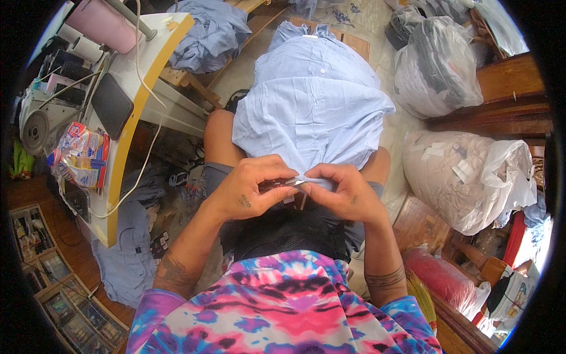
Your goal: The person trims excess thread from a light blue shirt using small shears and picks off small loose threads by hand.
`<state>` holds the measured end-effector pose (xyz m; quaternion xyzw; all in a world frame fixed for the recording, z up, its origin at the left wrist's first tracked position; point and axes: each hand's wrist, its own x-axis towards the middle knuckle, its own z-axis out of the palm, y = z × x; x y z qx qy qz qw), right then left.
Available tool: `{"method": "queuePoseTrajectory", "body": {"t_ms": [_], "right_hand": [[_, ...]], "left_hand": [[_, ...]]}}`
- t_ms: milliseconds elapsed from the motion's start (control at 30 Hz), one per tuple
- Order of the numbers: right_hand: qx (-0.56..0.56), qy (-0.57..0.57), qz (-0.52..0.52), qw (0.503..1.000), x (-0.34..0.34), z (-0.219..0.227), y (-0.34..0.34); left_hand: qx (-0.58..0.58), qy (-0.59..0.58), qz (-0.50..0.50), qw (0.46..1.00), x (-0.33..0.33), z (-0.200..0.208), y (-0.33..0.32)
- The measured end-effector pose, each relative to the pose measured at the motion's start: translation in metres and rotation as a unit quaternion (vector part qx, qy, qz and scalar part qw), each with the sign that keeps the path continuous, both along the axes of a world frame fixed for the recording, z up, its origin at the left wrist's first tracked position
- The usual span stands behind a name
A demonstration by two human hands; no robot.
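Observation:
A light blue garment (312,112), looking like a buttoned shirt, is spread over my lap and knees. Its near edge gathers up to my fingertips. My left hand (256,186) is closed in a pinch on that edge, thumb below and forefinger above. Close beside it, my right hand (345,192) pinches the same edge, a small fold of cloth showing between thumb and forefinger. The fingertips of both hands nearly meet. Something small and pale shows between them, too small to make out. A small white button (322,71) sits on the garment farther away.
At left stands a white sewing table (159,35) with a phone (112,106), a snack packet (81,154) and a pink tumbler (103,23). More blue cloth (209,38) lies beyond it. Stuffed plastic bags (436,65) line the right. A drawer tray (65,283) is lower left.

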<state>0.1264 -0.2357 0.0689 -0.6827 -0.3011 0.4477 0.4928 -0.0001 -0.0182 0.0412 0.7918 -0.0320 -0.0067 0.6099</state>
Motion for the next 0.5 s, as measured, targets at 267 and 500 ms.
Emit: {"method": "queuePoseTrajectory", "body": {"t_ms": [267, 500], "right_hand": [[-0.004, 0.035, -0.009, 0.999, 0.001, 0.005, 0.002], [0.008, 0.014, -0.026, 1.000, -0.005, 0.006, 0.003]], "left_hand": [[0.015, -0.056, 0.020, 0.998, 0.001, -0.004, -0.003], [-0.115, 0.023, 0.120, 0.986, -0.005, -0.003, 0.005]]}}
